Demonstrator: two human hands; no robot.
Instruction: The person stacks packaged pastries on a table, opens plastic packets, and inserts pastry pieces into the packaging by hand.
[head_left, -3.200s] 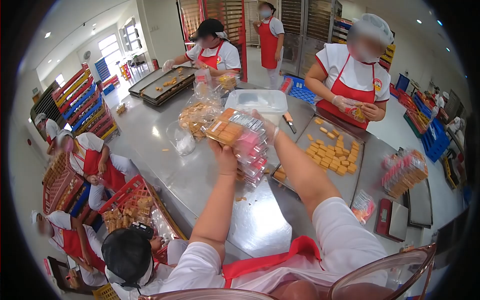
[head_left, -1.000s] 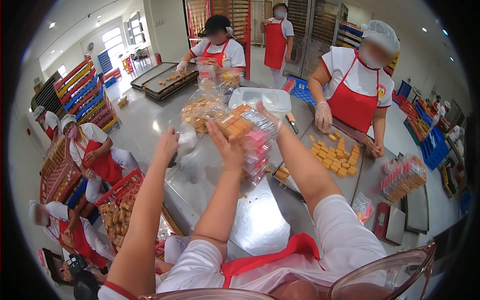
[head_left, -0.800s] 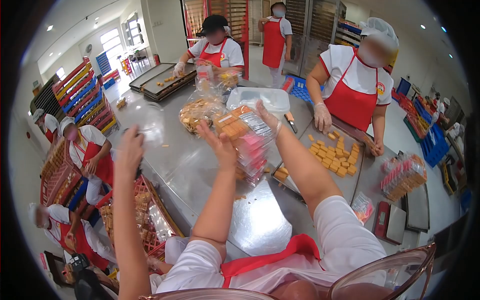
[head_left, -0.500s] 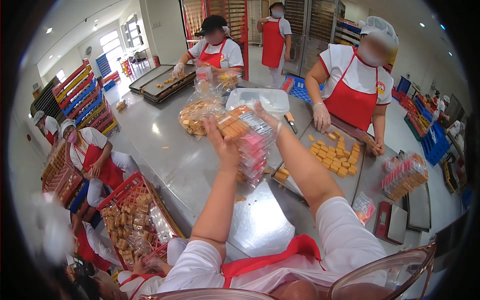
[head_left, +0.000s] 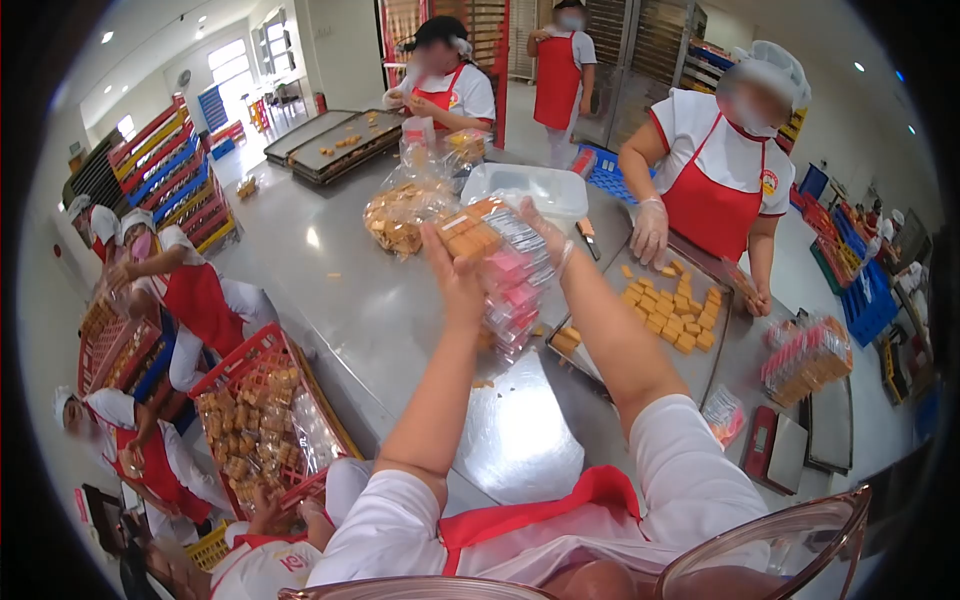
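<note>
Between the part-curled left hand [head_left: 458,285] and right hand [head_left: 545,238], each pressed to a side, leans a stack of plastic packs [head_left: 512,280] over the table [head_left: 345,300], whose slick lower packs could slip out if the squeeze turns uneven.

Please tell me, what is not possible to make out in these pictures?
Head view: exact number of held packs; they overlap and blur.
Head view: lettering on their labels; too small.
Head view: reading on the scale; too small.
Head view: lower-left co-worker; body cut off by bottom edge.
</note>
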